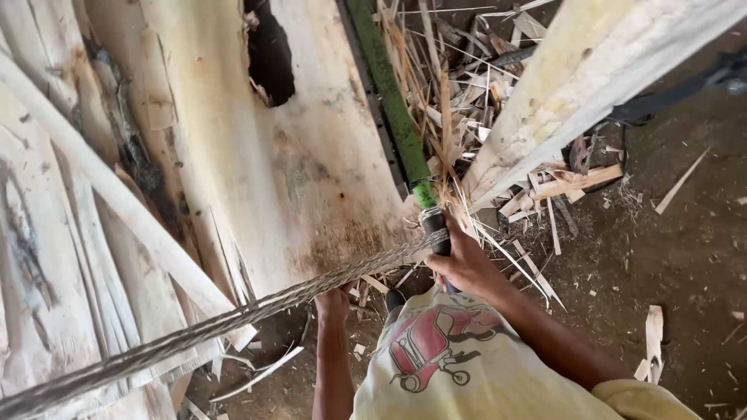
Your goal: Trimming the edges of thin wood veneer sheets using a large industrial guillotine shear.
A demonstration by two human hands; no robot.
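Right hand (467, 260) at centre frame, grip closed round dark handle (437, 229) at lower end of green bar (389, 93) running up toward top centre. Left hand (334, 299) lower centre, beneath or behind twisted steel cable (233, 319); grip hidden, cannot tell open or shut. Cable slanting from lower left corner up to handle. Pale sawn log (257, 155) filling left half, dark hole near top. Second timber (591, 70) crossing upper right. Splinters and offcuts (475, 85) on dirt floor (685, 257). Judged step: working bar against log with cable taut. Next move needing firm two-handed hold, footing clear of debris
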